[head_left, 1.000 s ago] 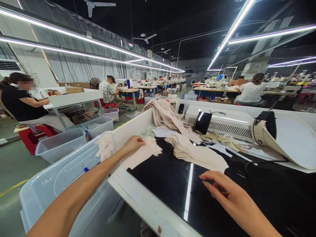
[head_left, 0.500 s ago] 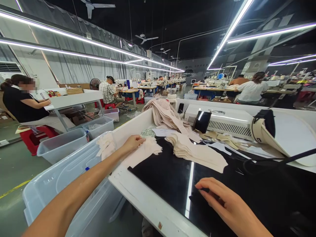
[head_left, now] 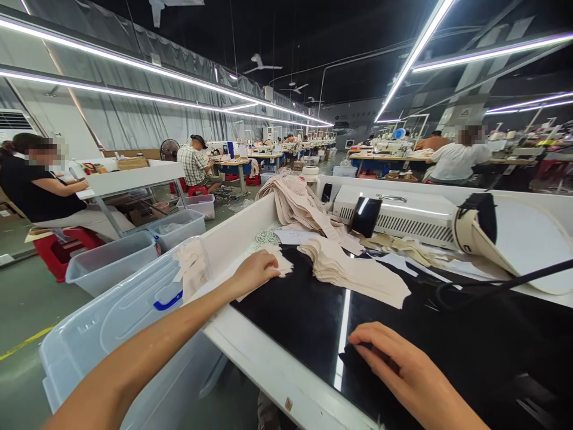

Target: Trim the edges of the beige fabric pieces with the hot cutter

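- At the left side of the glossy black panel (head_left: 299, 328), in the head view, the left hand (head_left: 256, 273) bends over a small pile of pale cream fabric pieces with ragged edges (head_left: 285, 263). Its fingertips rest at the pile; whether they pinch a piece I cannot tell.
- That hand has shifted rightward and a little nearer the wearer over the last second, and now covers more of the pile. To judge by this, the small pile is the work in hand.
- Above the panel, nearer the wearer, the right hand (head_left: 398, 364) hangs with fingers loosely curved and a narrow gap to the thumb; nothing shows in its grasp. It has drifted slightly leftward, so the two hands stand closer together, yet well apart.
- Between and beyond them, the neat stack of cream, wavy-edged fabric pieces (head_left: 358, 275) lies flat on the panel, untouched and in the same place.
- Left of the small pile, pale fabric scraps (head_left: 192, 263) lie on the translucent plastic bin's lid (head_left: 120, 316), whose blue plastic handle (head_left: 169, 301) now shows more fully beside the forearm.
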The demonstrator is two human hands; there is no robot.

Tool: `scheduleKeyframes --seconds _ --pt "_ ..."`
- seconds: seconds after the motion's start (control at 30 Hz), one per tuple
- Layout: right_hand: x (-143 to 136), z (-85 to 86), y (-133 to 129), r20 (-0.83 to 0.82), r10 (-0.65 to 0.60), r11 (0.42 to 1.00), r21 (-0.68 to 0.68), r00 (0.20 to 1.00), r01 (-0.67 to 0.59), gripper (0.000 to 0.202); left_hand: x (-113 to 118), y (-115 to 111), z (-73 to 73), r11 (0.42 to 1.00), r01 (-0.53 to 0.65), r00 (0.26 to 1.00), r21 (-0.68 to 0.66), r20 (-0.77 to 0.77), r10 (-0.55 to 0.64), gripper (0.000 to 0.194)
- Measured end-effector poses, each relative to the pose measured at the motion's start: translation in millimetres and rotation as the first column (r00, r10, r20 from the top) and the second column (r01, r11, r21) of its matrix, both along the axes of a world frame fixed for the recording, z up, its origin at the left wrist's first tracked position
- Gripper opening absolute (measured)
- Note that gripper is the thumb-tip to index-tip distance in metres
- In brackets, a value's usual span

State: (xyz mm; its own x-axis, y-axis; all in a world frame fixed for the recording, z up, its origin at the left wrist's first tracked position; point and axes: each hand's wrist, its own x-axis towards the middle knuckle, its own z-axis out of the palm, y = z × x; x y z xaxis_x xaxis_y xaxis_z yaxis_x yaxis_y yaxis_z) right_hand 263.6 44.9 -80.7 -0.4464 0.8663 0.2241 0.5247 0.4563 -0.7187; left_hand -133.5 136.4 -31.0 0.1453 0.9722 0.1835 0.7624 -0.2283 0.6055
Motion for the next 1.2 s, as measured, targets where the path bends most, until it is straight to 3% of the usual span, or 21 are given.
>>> scheduleKeyframes --seconds 0.33,0.57,0.63,0.7,0.8,0.87,0.97,1.07,1.2 --pt "-3 -2.7 -3 0.035 0.007 0.998 -0.057 0.999 -0.005 0.042 -10 1 5.0 0.992 -0.061 0.98 -0.107 0.182 0.08 0.027" --pt "-10 3.7 -10 -0.013 -0.024 0.998 -0.062 1.0 0.024 0.04 -4 -14 27.3 0.993 -0.053 0.939 -0.105 0.334 0.085 0.03" --pt "-18 6.6 -10 -0.07 -0.085 0.991 -0.112 0.994 0.076 0.041 3 -25 34.3 0.992 -0.015 0.924 -0.126 0.377 0.061 0.033" --pt "-28 10.2 -9 -0.16 -0.144 0.974 -0.196 0.977 0.112 0.054 14 -38 40.1 0.986 0.046 0.909 -0.162 0.417 0.026 0.039" --pt "-47 18.6 -8 -0.302 -0.223 0.937 -0.328 0.927 0.118 0.1 34 -58 46.3 0.961 0.16 0.882 -0.228 0.47 -0.035 0.048" --pt "-60 25.5 -12 -0.379 -0.256 0.896 -0.438 0.889 0.072 0.115 49 -70 49.5 0.933 0.236 0.862 -0.27 0.502 -0.073 0.053" --pt "-75 33.6 -25 -0.528 -0.232 0.78 -0.602 0.817 -0.168 0.104 65 -84 53.6 0.886 0.338 0.818 -0.316 0.564 -0.111 0.058" --pt "-84 38.0 -37 -0.657 -0.245 0.679 -0.641 0.713 -0.358 0.091 74 -90 56.2 0.854 0.398 0.772 -0.337 0.625 -0.113 0.064" --pt "-85 44.9 -46 -0.626 -0.349 0.664 -0.69 0.697 -0.288 0.075 79 -93 55.8 0.849 0.365 0.776 -0.382 0.628 -0.051 0.071"
